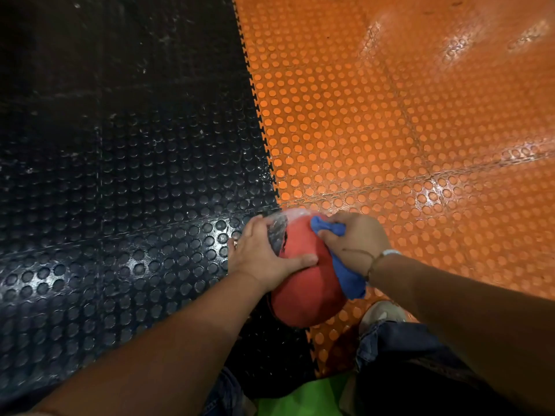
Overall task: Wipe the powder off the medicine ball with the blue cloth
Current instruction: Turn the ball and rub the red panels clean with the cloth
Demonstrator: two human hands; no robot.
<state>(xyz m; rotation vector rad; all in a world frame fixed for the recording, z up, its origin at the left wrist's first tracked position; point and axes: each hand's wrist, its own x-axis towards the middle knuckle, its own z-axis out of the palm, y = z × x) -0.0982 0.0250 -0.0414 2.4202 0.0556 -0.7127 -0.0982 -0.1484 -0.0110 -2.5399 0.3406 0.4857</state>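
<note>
A red and black medicine ball (303, 283) sits on the floor where the black and orange mats meet. White powder (285, 219) coats its far top. My left hand (264, 256) lies on the ball's left side, fingers spread and thumb across the red panel. My right hand (356, 238) grips the bunched blue cloth (345, 271) and presses it against the ball's upper right side. One end of the cloth pokes out past my fingers at the top, the other hangs below my wrist.
Black studded rubber mat (120, 190) covers the left floor, orange studded mat (390, 115) the right, joined by a toothed seam. My knee in jeans (399, 346) and a pale shoe (380, 315) sit just right of the ball. Something green (300, 397) lies at the bottom edge.
</note>
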